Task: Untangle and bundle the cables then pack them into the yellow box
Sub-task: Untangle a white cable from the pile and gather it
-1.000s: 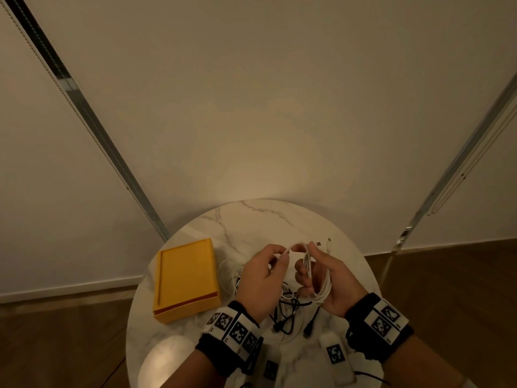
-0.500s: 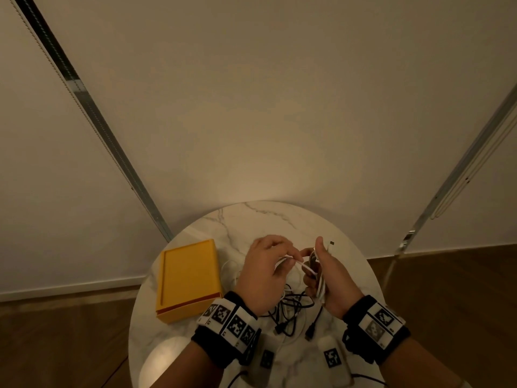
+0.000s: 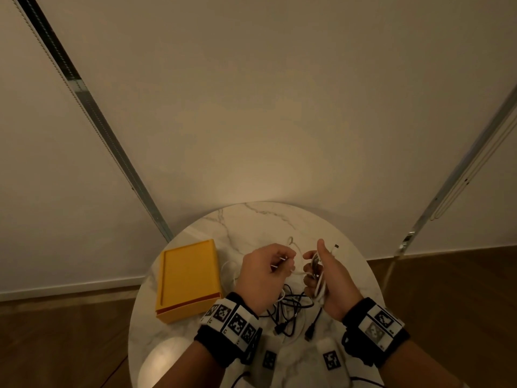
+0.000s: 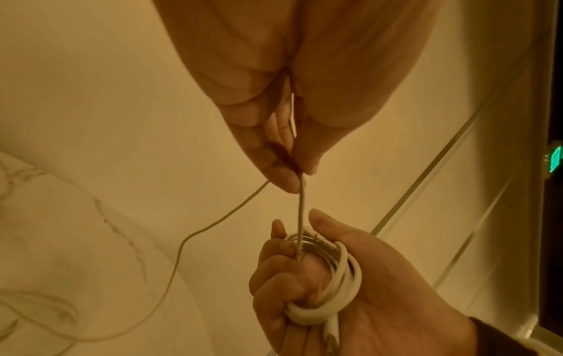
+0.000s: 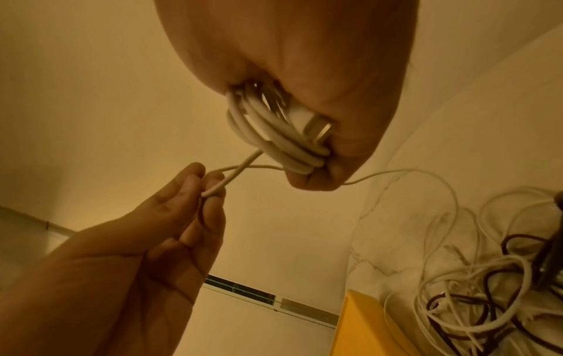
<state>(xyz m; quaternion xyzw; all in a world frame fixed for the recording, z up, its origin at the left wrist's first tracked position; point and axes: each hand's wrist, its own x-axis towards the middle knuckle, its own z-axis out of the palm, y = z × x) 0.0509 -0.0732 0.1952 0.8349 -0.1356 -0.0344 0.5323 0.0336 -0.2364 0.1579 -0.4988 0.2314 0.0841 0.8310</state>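
Observation:
My right hand (image 3: pixel 321 271) grips a coil of white cable (image 4: pixel 329 284), wound in several loops round its fingers; a silver plug (image 5: pixel 317 126) sticks out of the coil (image 5: pixel 274 135). My left hand (image 3: pixel 275 264) pinches the cable's free strand (image 4: pixel 300 212) between thumb and fingers, a short way left of the coil, and the strand (image 5: pixel 231 174) runs taut between both hands. A tangle of black and white cables (image 3: pixel 291 306) lies on the table under my hands. The shut yellow box (image 3: pixel 187 278) sits at the table's left.
The round white marble table (image 3: pixel 251 222) stands against a pale wall. A thin white cable (image 4: pixel 170 269) trails loose over the marble toward the tangle (image 5: pixel 475 293). The wooden floor (image 3: pixel 447 289) lies on both sides.
My left hand has drawn back from the coil toward the left, pulling the strand out straight. The right hand has turned a little, thumb up, still holding the coil.

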